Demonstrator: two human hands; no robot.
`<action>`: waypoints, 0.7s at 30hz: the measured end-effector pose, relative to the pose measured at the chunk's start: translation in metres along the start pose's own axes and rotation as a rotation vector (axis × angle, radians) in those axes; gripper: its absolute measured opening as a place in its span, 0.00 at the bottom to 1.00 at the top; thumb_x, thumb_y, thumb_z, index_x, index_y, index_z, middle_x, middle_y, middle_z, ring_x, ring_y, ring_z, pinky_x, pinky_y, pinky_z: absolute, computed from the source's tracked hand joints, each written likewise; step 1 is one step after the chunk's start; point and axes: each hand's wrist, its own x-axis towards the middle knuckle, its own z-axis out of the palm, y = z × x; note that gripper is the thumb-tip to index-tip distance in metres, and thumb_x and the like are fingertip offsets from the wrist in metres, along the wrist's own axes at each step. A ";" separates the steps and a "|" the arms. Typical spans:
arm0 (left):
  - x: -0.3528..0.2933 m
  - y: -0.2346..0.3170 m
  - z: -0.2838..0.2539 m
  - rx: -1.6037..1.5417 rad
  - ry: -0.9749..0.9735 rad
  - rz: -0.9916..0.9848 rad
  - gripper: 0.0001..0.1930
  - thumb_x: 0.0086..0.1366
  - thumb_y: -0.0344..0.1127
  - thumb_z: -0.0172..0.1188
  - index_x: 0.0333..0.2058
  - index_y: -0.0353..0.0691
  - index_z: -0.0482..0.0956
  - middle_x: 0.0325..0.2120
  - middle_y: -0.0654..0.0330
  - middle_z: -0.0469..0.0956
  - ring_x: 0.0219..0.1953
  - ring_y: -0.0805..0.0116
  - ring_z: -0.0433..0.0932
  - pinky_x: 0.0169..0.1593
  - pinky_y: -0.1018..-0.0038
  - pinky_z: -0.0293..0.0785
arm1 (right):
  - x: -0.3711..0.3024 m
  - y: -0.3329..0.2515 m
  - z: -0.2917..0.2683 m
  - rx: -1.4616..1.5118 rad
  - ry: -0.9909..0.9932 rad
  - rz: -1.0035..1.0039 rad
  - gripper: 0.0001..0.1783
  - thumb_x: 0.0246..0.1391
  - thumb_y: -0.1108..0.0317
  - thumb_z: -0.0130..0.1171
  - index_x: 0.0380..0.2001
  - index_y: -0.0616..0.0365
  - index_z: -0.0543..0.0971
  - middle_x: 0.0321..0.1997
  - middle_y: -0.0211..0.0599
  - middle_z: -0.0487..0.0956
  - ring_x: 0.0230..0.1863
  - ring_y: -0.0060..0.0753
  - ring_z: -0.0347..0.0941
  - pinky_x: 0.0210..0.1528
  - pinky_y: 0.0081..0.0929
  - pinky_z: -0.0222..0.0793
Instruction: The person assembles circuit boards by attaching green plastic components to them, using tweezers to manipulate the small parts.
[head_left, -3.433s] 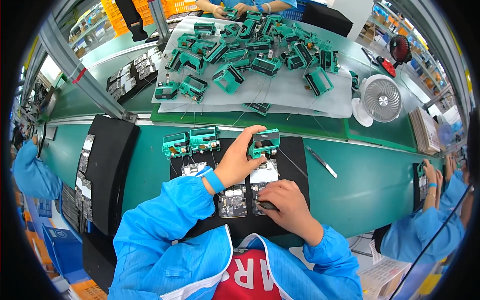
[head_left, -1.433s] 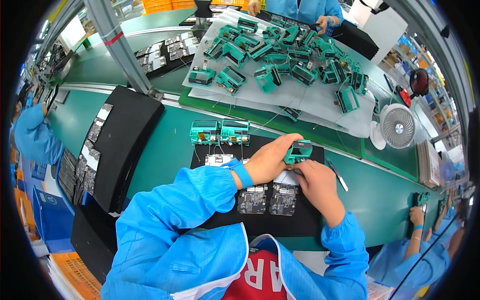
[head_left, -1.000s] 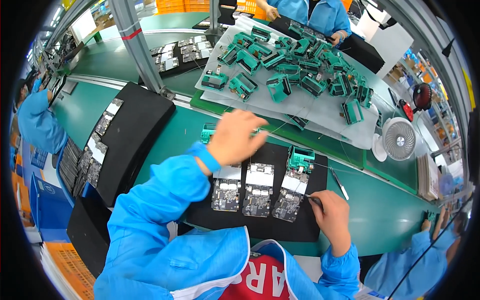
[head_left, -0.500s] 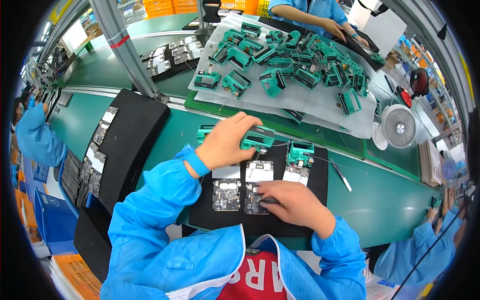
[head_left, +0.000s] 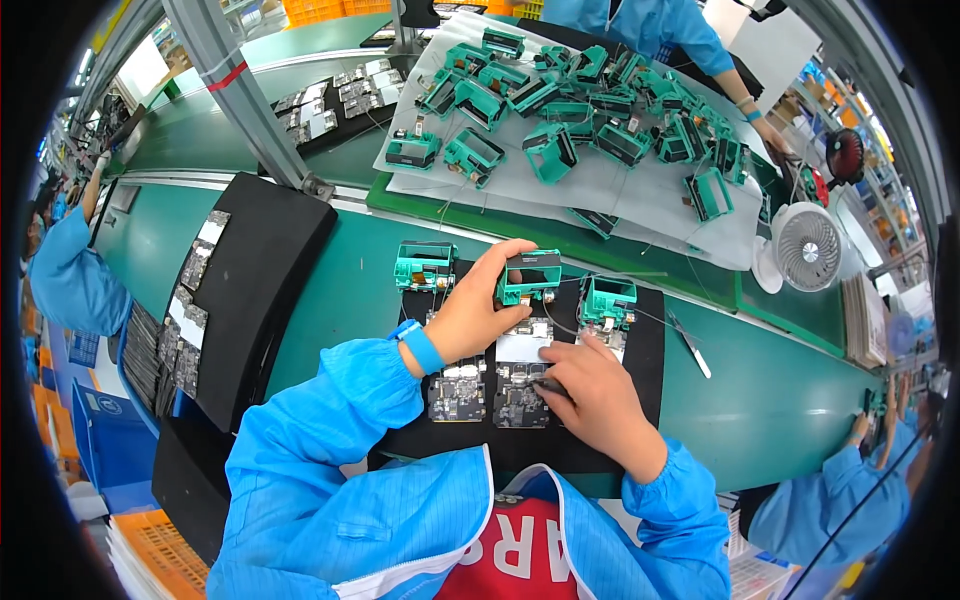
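My left hand (head_left: 474,318) grips a green plastic housing (head_left: 532,268) by its left side, fingers behind it and thumb in front. The housing sits at the far end of a circuit board (head_left: 522,400), and a thin wire hangs beside it. Closed over this board's right edge, my right hand (head_left: 602,398) holds a small dark tool (head_left: 548,384), mostly hidden by the fingers. To the left lie another board (head_left: 458,392) and a green housing (head_left: 424,266). On the right, a third green housing (head_left: 608,300) stands at a board partly covered by my right hand.
The boards lie on a black mat (head_left: 640,400). Tweezers (head_left: 690,346) rest on the green bench to its right. Many green housings (head_left: 552,152) cover a white sheet beyond, near a white fan (head_left: 804,246). A black foam pad (head_left: 262,270) carries boards at left. A co-worker's arm (head_left: 740,90) reaches across the back.
My left hand has come nearer and lower with the housing, which now stands more upright at the middle board. My right hand has shifted slightly right and up. The co-worker's arm moved right.
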 end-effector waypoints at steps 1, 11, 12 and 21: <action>-0.001 -0.001 0.001 0.001 -0.001 -0.003 0.36 0.56 0.21 0.65 0.62 0.49 0.63 0.55 0.57 0.68 0.50 0.63 0.74 0.43 0.72 0.78 | -0.001 -0.002 0.000 0.002 -0.001 0.001 0.13 0.47 0.69 0.68 0.35 0.56 0.76 0.50 0.38 0.80 0.56 0.45 0.75 0.63 0.54 0.64; -0.005 -0.005 0.003 0.181 0.043 0.193 0.36 0.55 0.20 0.66 0.62 0.47 0.64 0.52 0.53 0.68 0.51 0.53 0.73 0.41 0.70 0.78 | -0.006 -0.016 0.010 0.031 -0.034 -0.001 0.15 0.42 0.72 0.71 0.35 0.55 0.78 0.50 0.37 0.81 0.58 0.44 0.75 0.56 0.41 0.71; -0.006 -0.003 0.003 0.146 0.042 0.182 0.37 0.54 0.20 0.66 0.62 0.47 0.64 0.53 0.53 0.68 0.51 0.54 0.73 0.42 0.70 0.79 | -0.006 -0.016 0.011 0.029 -0.029 0.000 0.15 0.42 0.72 0.70 0.34 0.55 0.78 0.50 0.37 0.81 0.58 0.44 0.75 0.55 0.41 0.72; -0.005 -0.002 0.006 0.114 0.009 0.117 0.37 0.54 0.20 0.67 0.62 0.46 0.64 0.54 0.52 0.68 0.52 0.51 0.73 0.51 0.67 0.75 | -0.004 -0.015 0.011 0.008 -0.021 -0.008 0.15 0.41 0.73 0.70 0.35 0.56 0.78 0.49 0.37 0.82 0.56 0.45 0.77 0.52 0.38 0.76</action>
